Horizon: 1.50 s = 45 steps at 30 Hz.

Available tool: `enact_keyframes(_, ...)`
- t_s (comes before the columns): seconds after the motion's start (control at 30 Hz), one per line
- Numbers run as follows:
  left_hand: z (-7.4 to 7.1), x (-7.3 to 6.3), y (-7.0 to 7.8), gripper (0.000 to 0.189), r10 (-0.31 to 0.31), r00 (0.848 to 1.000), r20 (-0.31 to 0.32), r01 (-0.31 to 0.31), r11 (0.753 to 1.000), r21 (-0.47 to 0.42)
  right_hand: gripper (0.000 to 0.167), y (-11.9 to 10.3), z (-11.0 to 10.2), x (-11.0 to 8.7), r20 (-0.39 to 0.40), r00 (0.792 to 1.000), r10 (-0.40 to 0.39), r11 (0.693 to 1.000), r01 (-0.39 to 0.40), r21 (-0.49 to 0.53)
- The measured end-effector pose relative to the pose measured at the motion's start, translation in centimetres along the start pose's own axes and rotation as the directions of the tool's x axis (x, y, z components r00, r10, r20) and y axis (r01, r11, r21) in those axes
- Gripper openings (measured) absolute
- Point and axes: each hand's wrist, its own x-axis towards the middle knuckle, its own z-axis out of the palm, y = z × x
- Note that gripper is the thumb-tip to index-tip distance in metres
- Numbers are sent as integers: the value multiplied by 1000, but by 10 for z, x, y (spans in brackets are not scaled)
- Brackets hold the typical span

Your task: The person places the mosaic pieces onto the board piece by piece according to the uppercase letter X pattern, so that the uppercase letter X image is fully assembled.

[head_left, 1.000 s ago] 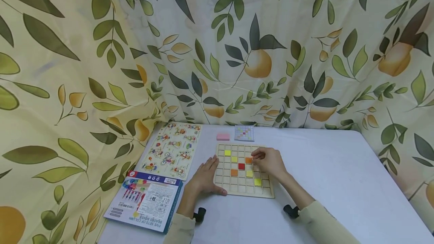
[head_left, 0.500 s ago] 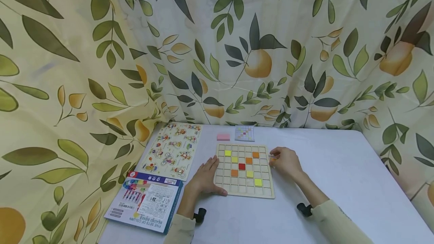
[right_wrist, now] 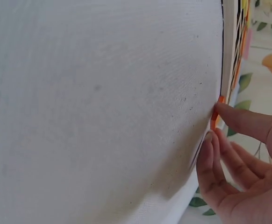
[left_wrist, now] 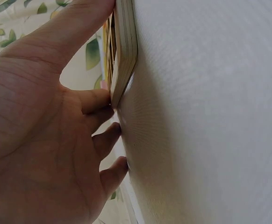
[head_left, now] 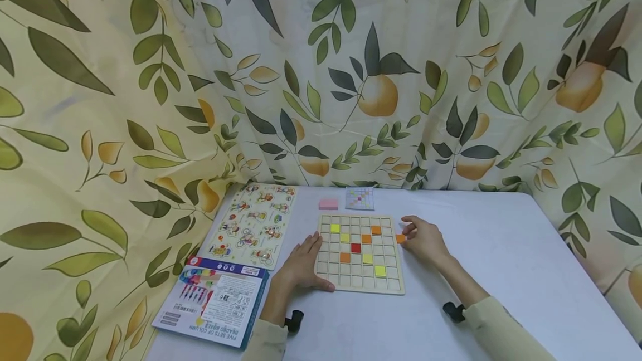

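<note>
A square wooden grid board [head_left: 332, 280] lies on the table with a red tile [head_left: 356, 248], several yellow tiles [head_left: 380, 271] and several orange tiles [head_left: 376, 230] in its cells. My left hand [head_left: 302, 263] rests at the near left corner, thumb along the front edge and fingers against the left side. In the left wrist view, the thumb and forefinger touch the board's rim [left_wrist: 126, 42]. Just off the right side, my right hand [head_left: 425, 242] holds an orange tile [head_left: 400, 238] low by the table, between thumb and fingertips in the right wrist view.
Behind the board are a pink block [head_left: 328, 204] and a small pattern card [head_left: 359, 198]. At the left lie a picture board [head_left: 253, 222] and a printed box [head_left: 210, 299]. A leaf-patterned curtain [head_left: 281, 43] hangs behind the white table [head_left: 501, 261].
My right hand has moved right, off the board, uncovering an orange tile in its upper right cells. An orange tile now shows at its fingertips beside the board. The left hand stays put.
</note>
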Motion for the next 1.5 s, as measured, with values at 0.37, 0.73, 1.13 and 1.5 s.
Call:
enact_keyframes(0.37, 3, -2, -1, 132, 7, 1000, 6, -7, 1000, -2, 45, 3, -4, -1, -75, 997, -18, 1000, 19, 7)
enact_keyframes(0.73, 3, -3, 0, 131, 5, 1000, 3, -5, 1000, 1, 36, -22, -6, -5, -94, 994, -56, 994, 64, 92)
enact_keyframes(1.13, 1, -3, 1, 130, 0, 1000, 3, 0, 1000, 2, 32, -53, 12, -10, -58, 989, -139, 973, 148, 179)
enact_keyframes(1.5, -2, -1, 1, 129, -5, 1000, 5, 5, 1000, -10, 32, -75, 28, -14, -23, 988, -155, 957, 156, 244)
